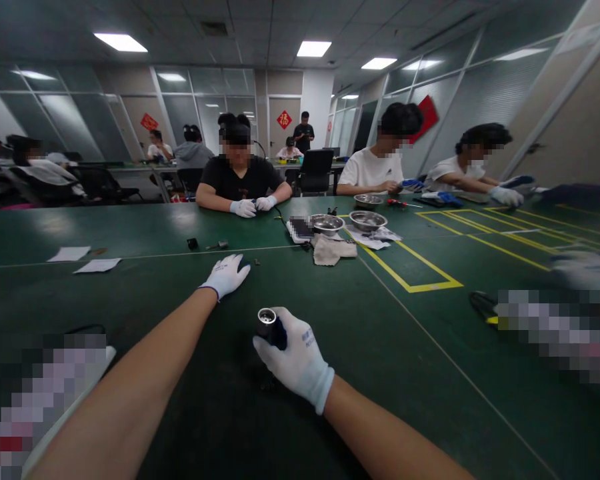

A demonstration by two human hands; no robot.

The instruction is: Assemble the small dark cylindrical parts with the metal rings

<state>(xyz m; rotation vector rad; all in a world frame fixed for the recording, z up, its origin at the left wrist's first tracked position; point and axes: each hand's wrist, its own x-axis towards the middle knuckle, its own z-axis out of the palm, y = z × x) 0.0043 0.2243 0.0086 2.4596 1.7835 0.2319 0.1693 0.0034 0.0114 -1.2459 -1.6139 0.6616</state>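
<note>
While we hold the cylinder [267, 325] open end up in our right hand [297, 350], a loosened grip could drop it; its inner details are too small to identify. Our left hand [227, 275] is spread palm down over the table [140, 293], where a rightward sweep could displace the small part [257, 262] just beside its fingertips. Farther past both hands stand three bowls [368, 226], whose contents we cannot make out.

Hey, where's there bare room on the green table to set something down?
The green table looks bare right of the right hand holding the metal cylinder, up to the yellow tape, and between the left papers and left forearm. It's crowded around the metal bowls and cloth.
</note>
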